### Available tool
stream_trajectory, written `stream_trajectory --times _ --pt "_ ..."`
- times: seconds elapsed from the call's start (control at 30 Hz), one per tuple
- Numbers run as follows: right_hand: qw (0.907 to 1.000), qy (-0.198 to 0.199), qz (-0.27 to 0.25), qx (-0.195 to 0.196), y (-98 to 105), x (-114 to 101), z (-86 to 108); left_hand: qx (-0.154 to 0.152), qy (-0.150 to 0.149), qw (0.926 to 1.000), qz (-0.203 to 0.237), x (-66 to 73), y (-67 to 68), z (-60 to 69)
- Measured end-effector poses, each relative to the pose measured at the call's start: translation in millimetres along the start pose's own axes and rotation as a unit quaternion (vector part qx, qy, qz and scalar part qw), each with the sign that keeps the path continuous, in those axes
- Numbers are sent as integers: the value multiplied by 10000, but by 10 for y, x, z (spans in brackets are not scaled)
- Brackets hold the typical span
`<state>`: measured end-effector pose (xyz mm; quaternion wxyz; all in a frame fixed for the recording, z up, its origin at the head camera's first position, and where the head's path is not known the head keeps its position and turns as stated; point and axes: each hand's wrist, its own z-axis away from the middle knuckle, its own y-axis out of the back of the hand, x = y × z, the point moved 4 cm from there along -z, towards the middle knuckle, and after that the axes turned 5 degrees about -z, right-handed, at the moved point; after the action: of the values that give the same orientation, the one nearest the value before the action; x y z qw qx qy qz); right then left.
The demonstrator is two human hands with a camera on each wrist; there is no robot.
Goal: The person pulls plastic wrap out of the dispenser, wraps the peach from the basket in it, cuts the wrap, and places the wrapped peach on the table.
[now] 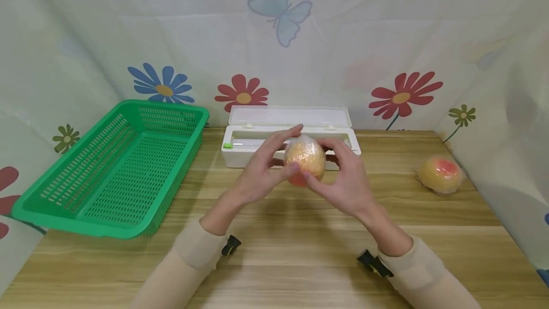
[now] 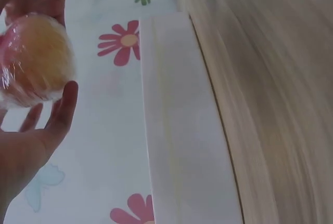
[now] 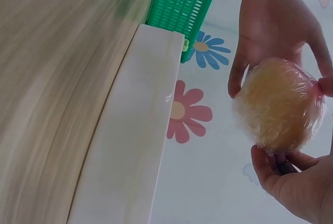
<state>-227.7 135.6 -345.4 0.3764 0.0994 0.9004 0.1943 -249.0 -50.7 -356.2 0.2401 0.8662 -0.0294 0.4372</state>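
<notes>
Both hands hold a round yellow-and-red fruit (image 1: pixel 305 159), which looks like a peach, wrapped in clear plastic film. It is raised above the table in front of a white box. My left hand (image 1: pixel 267 168) grips it from the left, its thumb on the near side. From the right, my right hand (image 1: pixel 348 180) grips the same fruit, thumb tip close to the other thumb. Crinkled film shows on the fruit (image 2: pixel 39 60) in the left wrist view, and on the fruit (image 3: pixel 280 104) in the right wrist view. The farther fingers are partly hidden.
Behind the hands stands a white cling film dispenser box (image 1: pixel 236 160) with its lid (image 1: pixel 291 116) raised. A green plastic basket (image 1: pixel 176 194) occupies the left side. Another film-wrapped fruit (image 1: pixel 441 175) lies on the wooden table (image 1: pixel 291 261) at right. A flowered cloth (image 1: pixel 343 37) hangs behind.
</notes>
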Motion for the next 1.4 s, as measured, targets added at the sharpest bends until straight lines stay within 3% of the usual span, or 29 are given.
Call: stream_trajectory --times 0.1,0.2,0.37,0.5,0.63,0.73,0.93,1.3,1.4 --pt "10000 -5 -82 -18 11 -18 0 -282 -31 9995 -169 14 19 9" --pt "9997 -29 -244 -57 13 -30 -1 -424 169 9989 54 -1 30 10" --pt "9979 -372 -489 -227 1 -4 7 -520 666 9947 588 -60 33 19" --pt "9967 -570 -394 -421 5 13 17 -461 1087 9905 708 -101 32 15" --pt "9969 -238 296 -688 -13 -60 21 -276 1266 9901 534 -116 38 10" --pt "9914 198 896 -929 -61 -138 41 -222 1284 9906 414 -110 23 18" --pt "9850 562 1306 -975 -108 -204 85 -486 1384 9875 573 -122 -44 40" --pt "9898 -214 1156 -798 -10 -132 137 -1264 1549 9736 1099 -172 -108 58" --pt "9893 -519 1127 -764 58 -78 177 -1319 1614 9745 832 -182 -72 71"
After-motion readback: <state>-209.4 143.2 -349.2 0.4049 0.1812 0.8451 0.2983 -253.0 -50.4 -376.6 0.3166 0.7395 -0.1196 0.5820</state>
